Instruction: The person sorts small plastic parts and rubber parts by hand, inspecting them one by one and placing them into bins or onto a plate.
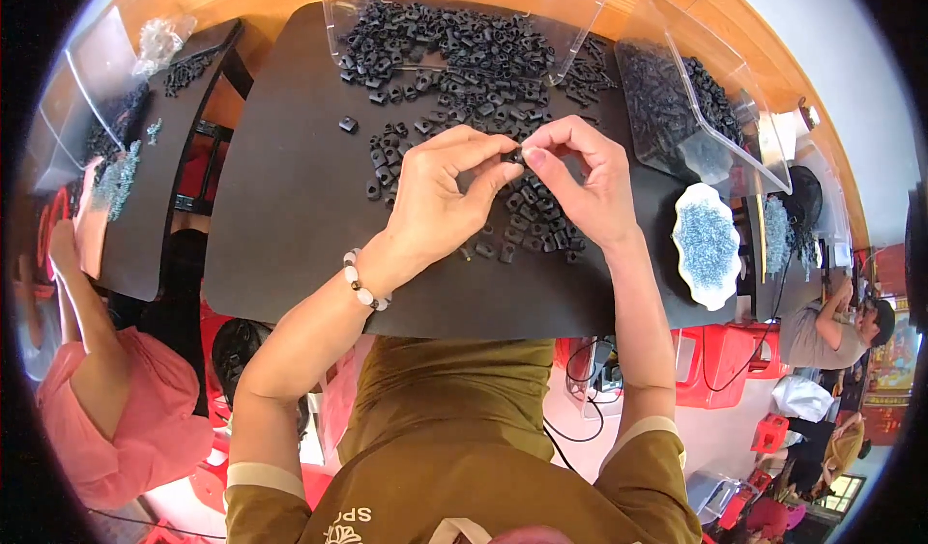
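My left hand [435,194] and my right hand [596,188] meet over the middle of the dark table [280,206]. Thumb and forefinger of each pinch at a small black plastic piece [513,157], possibly a cord lock part; the fingertips cover much of it. Beneath and around them lie many loose black hollow plastic pieces [522,225], spread back to a heap in a clear plastic bin [449,42] lying at the far side. To the right of my right hand, a white scalloped dish [685,291] holds a pile of tiny bluish-silver parts, perhaps springs.
At the far right a second clear bin [720,124] holds slim black parts. On the left, a person in pink [121,414] sits at another dark table [145,211] with similar parts. Red stools [710,365] stand beyond the right table edge, with cables [570,438] on the floor.
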A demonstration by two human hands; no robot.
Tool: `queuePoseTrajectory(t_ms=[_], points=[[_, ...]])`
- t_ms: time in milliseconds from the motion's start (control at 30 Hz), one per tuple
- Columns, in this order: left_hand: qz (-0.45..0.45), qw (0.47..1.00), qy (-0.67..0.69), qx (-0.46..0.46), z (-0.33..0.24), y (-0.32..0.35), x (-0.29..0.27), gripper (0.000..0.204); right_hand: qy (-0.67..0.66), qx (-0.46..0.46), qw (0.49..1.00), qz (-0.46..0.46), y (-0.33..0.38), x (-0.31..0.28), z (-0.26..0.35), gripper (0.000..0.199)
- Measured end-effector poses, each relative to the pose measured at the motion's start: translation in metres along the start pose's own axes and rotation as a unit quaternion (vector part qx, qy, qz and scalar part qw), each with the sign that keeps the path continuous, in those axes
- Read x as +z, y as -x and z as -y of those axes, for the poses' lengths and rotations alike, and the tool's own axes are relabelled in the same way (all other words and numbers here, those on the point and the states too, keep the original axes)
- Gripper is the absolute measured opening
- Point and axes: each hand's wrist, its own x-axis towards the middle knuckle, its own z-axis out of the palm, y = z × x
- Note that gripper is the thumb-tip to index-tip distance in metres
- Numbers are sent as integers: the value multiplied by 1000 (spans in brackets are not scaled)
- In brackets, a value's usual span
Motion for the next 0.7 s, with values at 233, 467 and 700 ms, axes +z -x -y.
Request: queuePoseTrajectory(t_ms=[233,467,700], points=[[-9,998,42,-38,0,-2,-1,20,160,-131,977,48,-6,-28,2,17],[-57,979,167,-101,6,-5,-3,18,313,58,948,12,-4,-57,-23,12],[-74,982,143,-100,9,-4,-2,19,371,33,927,55,-3,-49,-33,11]])
